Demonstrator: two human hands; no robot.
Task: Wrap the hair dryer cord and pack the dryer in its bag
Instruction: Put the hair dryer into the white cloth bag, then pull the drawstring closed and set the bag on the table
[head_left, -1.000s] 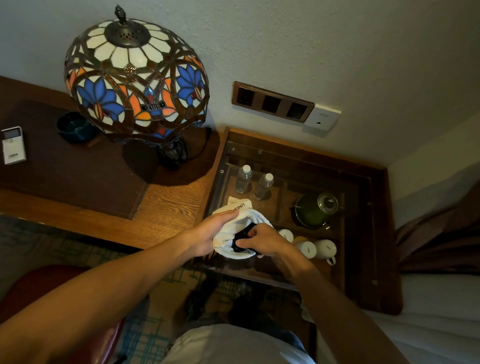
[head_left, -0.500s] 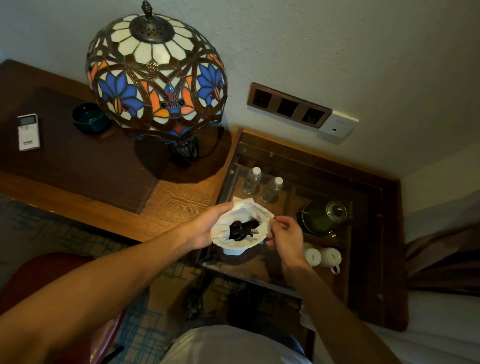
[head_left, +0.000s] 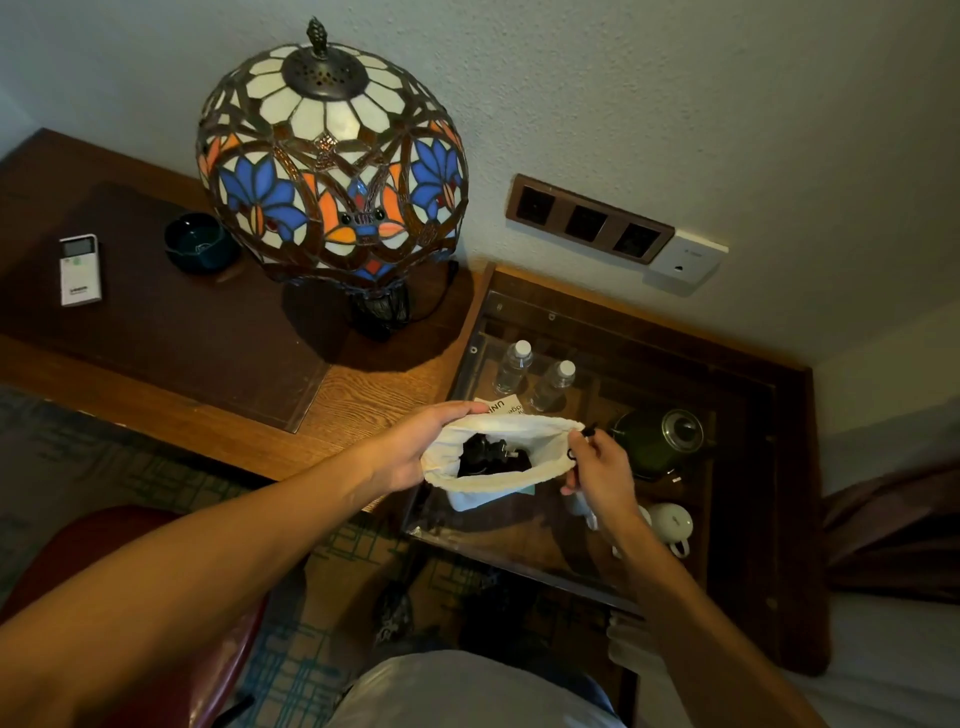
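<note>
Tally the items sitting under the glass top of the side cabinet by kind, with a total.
Clear plastic water bottles with white caps: 2
Green kettle with glass lid: 1
White ceramic cups: at least 2, one clear, another partly hidden behind the right hand
Total: 5

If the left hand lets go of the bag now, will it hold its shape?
Probably not. The bag looks like soft cloth, its mouth kept open only by the left hand and right hand. The dryer inside would likely make it sag and swing.
</note>
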